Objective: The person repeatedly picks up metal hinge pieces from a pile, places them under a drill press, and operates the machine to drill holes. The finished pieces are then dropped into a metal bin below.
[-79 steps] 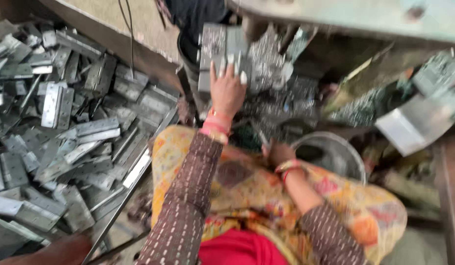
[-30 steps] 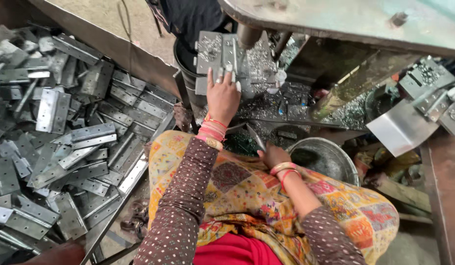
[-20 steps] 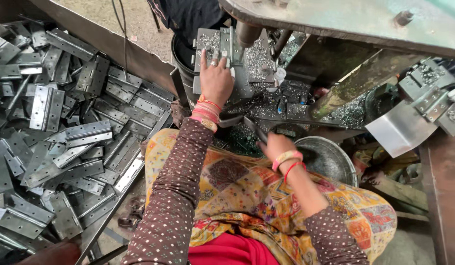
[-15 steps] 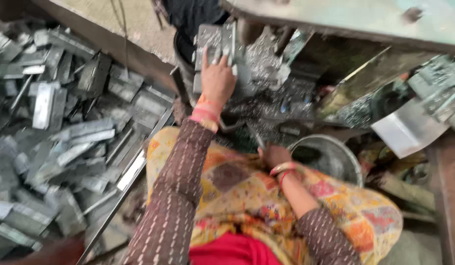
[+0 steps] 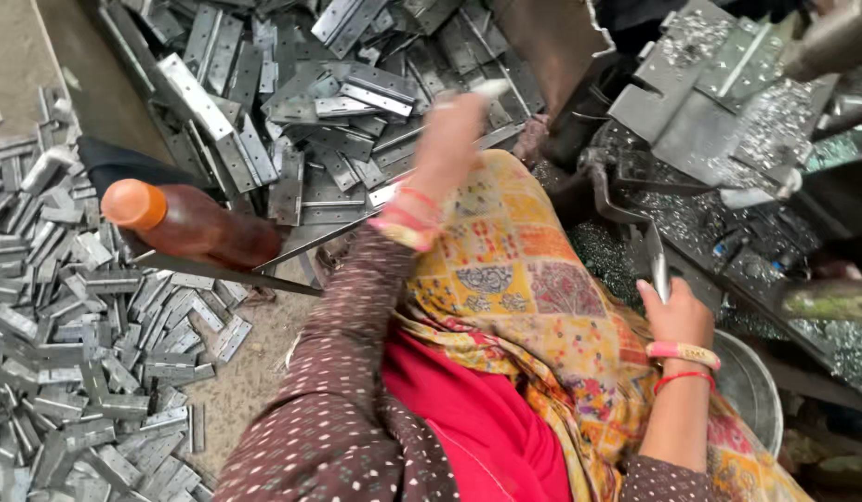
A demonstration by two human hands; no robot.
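My left hand (image 5: 447,149) is blurred and raised over a heap of grey metal hinge plates (image 5: 338,102) in a tray at upper centre. A pale smear at its fingertips may be a plate; whether the hand holds it cannot be told. My right hand (image 5: 677,316) is closed around a thin metal lever (image 5: 658,270) at the right, beside the machine bed. A patterned yellow cloth (image 5: 533,279) lies over my lap between the two arms.
A brown bottle with an orange cap (image 5: 184,228) lies on the tray's edge at left. More hinge plates (image 5: 68,372) cover the floor at lower left. Metal plates strewn with shavings (image 5: 719,93) sit on the machine at upper right. A steel bowl (image 5: 758,390) is by my right wrist.
My left hand has left the plates on the machine and swung left over the hinge heap. The view has turned left. My right hand has closed on the lever.
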